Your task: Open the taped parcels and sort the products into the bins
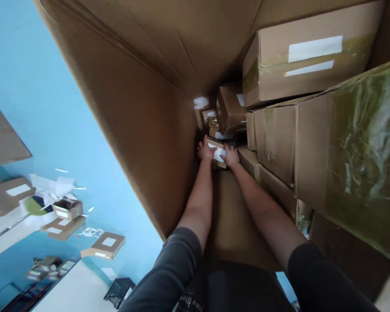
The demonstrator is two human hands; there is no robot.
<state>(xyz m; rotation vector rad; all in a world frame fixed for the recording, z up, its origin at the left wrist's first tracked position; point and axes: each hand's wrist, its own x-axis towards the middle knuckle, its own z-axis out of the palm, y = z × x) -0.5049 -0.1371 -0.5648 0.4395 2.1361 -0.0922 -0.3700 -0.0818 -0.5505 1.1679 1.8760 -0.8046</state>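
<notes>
Deep inside a large cardboard container [149, 108], both my arms reach down to a small cardboard box [217, 152] with a white label on top. My left hand [206, 149] grips its left side, thumb over the label. On the opposite side, my right hand [230, 156] holds the box with its thumb on the top face. Just beyond my hands lie other small boxes [214, 131], and a larger brown box [230, 108] leans at the back. The undersides of my fingers are hidden.
Stacked boxes fill the right side: a taped, labelled box [312, 56], a big box with shiny tape [360, 160] and a mid-sized box [276, 141]. Outside, on the left, are a blue floor [94, 190], flat labelled boxes [107, 243], paper scraps and a black crate [118, 290].
</notes>
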